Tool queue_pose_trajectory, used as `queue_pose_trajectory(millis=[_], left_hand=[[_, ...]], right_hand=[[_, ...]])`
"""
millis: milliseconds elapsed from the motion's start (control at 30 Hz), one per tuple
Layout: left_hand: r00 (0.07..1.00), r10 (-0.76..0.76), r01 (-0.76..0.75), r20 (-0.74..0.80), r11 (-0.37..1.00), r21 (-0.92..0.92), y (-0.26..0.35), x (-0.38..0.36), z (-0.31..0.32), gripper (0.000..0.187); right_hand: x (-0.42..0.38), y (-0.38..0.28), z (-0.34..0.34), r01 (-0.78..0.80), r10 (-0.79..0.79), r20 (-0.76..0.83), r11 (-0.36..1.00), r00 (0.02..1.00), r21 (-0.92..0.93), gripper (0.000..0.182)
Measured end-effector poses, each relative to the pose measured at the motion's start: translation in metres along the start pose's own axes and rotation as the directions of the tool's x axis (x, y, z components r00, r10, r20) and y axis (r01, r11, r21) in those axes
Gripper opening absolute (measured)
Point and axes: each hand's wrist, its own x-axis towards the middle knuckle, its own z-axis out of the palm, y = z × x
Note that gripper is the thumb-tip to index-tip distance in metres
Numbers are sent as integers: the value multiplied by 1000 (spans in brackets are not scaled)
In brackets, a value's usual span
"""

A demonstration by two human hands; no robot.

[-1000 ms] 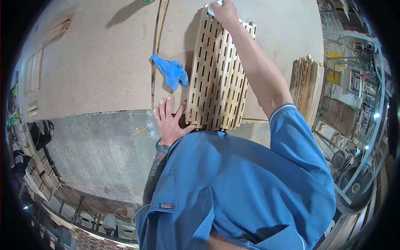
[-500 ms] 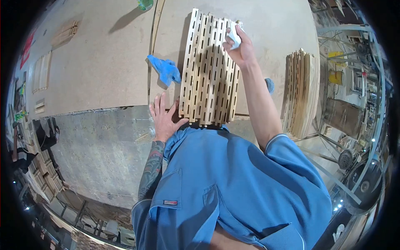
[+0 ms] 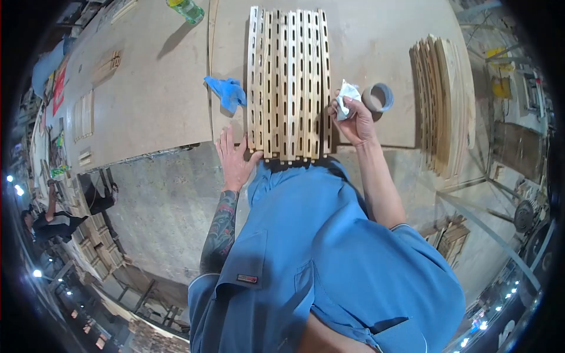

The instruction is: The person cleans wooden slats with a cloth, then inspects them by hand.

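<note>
A batch of slotted wooden strips point(image 3: 288, 82) lies side by side on the workbench point(image 3: 376, 41), running away from me. My left hand point(image 3: 235, 157) rests flat with fingers spread at the near left corner of the strips. My right hand point(image 3: 355, 117) is beside the right edge of the strips, near their front end, shut on a crumpled white cloth point(image 3: 347, 96). My blue shirt hides the front ends of the strips.
A blue rag point(image 3: 225, 91) lies left of the strips. A tape roll point(image 3: 378, 97) sits just right of my right hand. More stacked wooden pieces point(image 3: 441, 100) stand at the right. A green bottle point(image 3: 185, 9) is at the far left. A person point(image 3: 50, 220) crouches at the far left.
My right hand with the white cloth has come back from the far end of the strips down their right side to the near end. The left hand has stayed at the near left corner.
</note>
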Motion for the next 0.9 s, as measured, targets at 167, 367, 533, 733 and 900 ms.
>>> queue_pose_trajectory(millis=[167,367,533,733,900], left_hand=[[998,31,-32,-58,999,-12,2,1,3,69],[998,27,-32,-61,996,-88,3,-3,0,57],[993,-9,-12,-122,984,-176,11,-8,7,55],[992,-3,-17,-129,988,-152,10,-9,9,49],[993,-26,7,-113,987,-163,12,-9,6,50]], right_hand=[[-22,-4,-24,60,-59,54,998,997,-14,42],[-28,-39,-53,353,-370,-32,907,929,-230,41],[-23,-85,-79,540,-664,-74,662,744,-519,40],[10,-88,-63,489,-685,18,503,729,-713,30],[38,-76,-113,402,-766,375,-166,523,-900,31]])
